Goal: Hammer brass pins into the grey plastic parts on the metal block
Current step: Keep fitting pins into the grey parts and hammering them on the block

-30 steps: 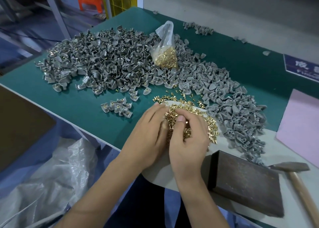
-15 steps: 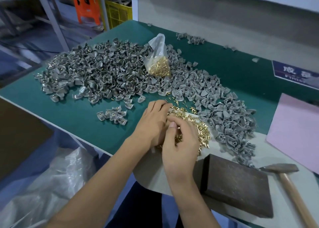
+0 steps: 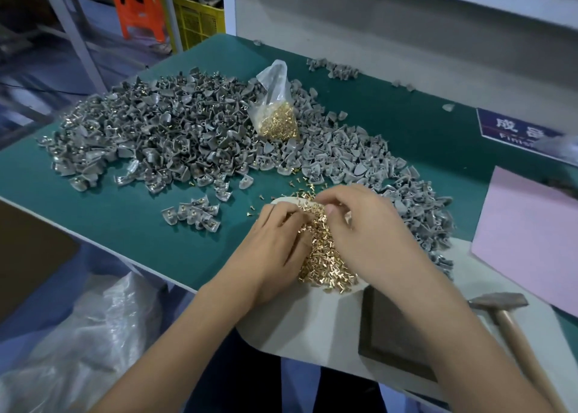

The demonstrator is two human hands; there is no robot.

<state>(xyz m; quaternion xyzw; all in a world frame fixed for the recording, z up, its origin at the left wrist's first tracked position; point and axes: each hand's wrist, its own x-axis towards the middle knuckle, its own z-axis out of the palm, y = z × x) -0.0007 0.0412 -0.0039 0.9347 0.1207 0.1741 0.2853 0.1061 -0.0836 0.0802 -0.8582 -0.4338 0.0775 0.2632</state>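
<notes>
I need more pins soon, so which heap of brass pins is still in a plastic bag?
The far heap, inside the clear plastic bag standing among the grey plastic parts. The loose brass pins lie bare under both hands.

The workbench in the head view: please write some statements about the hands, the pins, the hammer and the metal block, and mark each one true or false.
1. Both hands are in the loose pile of brass pins. True: the left hand and the right hand rest on it, fingers curled among the pins.
2. The hammer is held in the right hand. False: it lies on the bench, untouched, to the right of the metal block.
3. A grey plastic part sits on the metal block. False: no part shows on the block's visible top.
4. A clear bag of brass pins stands amid the heap of grey plastic parts. True.
5. A pink sheet lies at the right of the bench. True.
</notes>
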